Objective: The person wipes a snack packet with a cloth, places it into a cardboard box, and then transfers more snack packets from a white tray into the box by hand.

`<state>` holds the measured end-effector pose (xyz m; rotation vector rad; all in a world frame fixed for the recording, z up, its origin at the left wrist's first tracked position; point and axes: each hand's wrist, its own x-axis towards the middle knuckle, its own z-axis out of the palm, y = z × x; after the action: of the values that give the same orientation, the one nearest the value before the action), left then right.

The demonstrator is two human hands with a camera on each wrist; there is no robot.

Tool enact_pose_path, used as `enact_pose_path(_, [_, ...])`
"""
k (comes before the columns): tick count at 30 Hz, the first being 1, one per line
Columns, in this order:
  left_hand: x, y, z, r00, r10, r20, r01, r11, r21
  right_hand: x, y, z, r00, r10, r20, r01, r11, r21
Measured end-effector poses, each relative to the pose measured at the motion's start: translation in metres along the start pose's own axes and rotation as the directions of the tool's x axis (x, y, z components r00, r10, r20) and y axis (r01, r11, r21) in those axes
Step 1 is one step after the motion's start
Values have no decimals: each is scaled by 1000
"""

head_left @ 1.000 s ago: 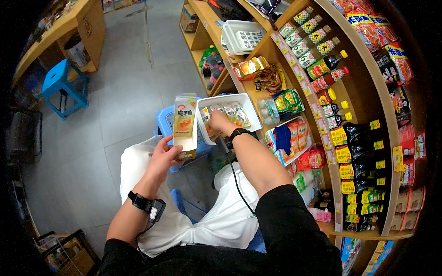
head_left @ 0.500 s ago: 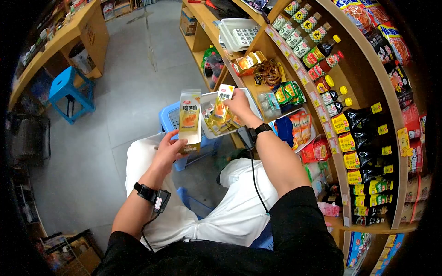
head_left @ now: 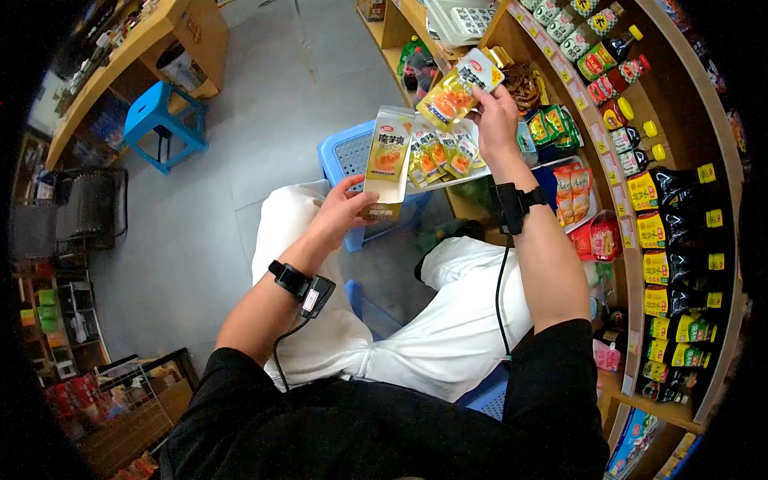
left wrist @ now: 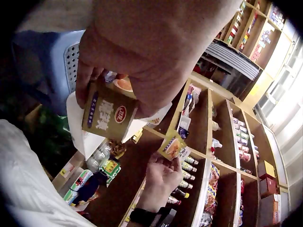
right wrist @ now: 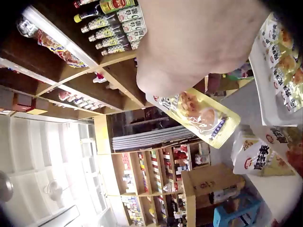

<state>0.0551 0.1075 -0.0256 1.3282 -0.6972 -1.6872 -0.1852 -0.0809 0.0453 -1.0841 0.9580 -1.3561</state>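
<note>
My left hand (head_left: 344, 212) grips the lower part of an upright yellow-and-white cardboard box (head_left: 390, 152); its brown printed end (left wrist: 111, 113) shows in the left wrist view. In my right hand (head_left: 498, 124), a yellow-and-white snack packet (head_left: 460, 88) is pinched by one end, raised above a white tray (head_left: 448, 182). Several similar packets (head_left: 440, 152) lie in that tray, just right of the box. The right wrist view shows the held packet (right wrist: 201, 116) tilted, its yellow end pointing away from the fingers.
A blue plastic stool (head_left: 348, 156) stands under the tray. Shelves with sauce bottles (head_left: 672, 192) run along the right, with green packets (head_left: 556, 128) on the lower ledge. Another blue stool (head_left: 164, 124) stands on the grey floor at left, near a wooden counter (head_left: 172, 32).
My right hand has come up out of the tray with a packet and lifted it higher to the right. My left hand keeps hold of the box. The head view has shifted.
</note>
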Motion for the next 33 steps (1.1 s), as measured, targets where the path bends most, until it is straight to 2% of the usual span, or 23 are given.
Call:
enact_pose_path(2, [3, -2, -3, 1000, -13, 1, 13, 1000, 18, -3, 4, 11, 991, -81, 111, 70, 993, 94])
enact_pose_path(3, [4, -4, -4, 1000, -15, -1, 15, 999, 31, -7, 4, 17, 991, -82, 103, 71, 992, 105])
enact_pose_path(6, [7, -6, -4, 1000, -10, 21, 10, 1000, 7, -19, 5, 27, 969, -44, 242, 68, 994, -90])
enact_pose_path(9, [5, -9, -1, 1000, -1, 24, 2, 1000, -30, -25, 17, 35, 963, -80, 258, 103, 991, -79])
enact_pose_path(11, [7, -11, -3, 999, 17, 42, -16, 1000, -15, -25, 23, 38, 955, -118, 271, 152, 982, -108])
enact_pose_path(13, [6, -11, -2, 998, 25, 54, -23, 999, -30, -26, 25, 41, 960, -94, 263, 146, 972, -187])
enact_pose_path(14, [7, -11, -3, 998, 21, 63, -20, 1000, -21, -22, 36, 41, 949, -147, 280, 193, 970, -145])
enact_pose_path(17, [4, -6, 0, 998, 6, 55, -7, 1000, 26, -17, 55, 39, 944, -203, 258, 280, 909, -309])
enact_pose_path(21, [6, -8, -1, 997, 9, 72, -11, 1000, 23, -30, 38, 44, 942, -215, 258, 310, 852, -422])
enact_pose_path(23, [6, -10, -1, 998, 8, 69, -10, 1000, 26, -36, 22, 46, 952, -116, 282, 262, 786, -560])
enact_pose_path(25, [8, -12, -3, 998, 5, 64, -7, 1000, 29, -32, 29, 44, 952, -144, 270, 276, 785, -555])
enact_pose_path(27, [9, -14, -5, 997, 5, 73, -6, 1000, 10, -28, 34, 40, 949, -127, 289, 291, 707, -644])
enact_pose_path(31, [7, -12, -3, 997, 5, 71, -8, 999, 39, -25, 46, 35, 929, -198, 313, 358, 699, -620])
enact_pose_path(33, [6, -10, -1, 998, 17, 69, -18, 1000, 23, -25, 47, 33, 922, -183, 340, 378, 612, -695])
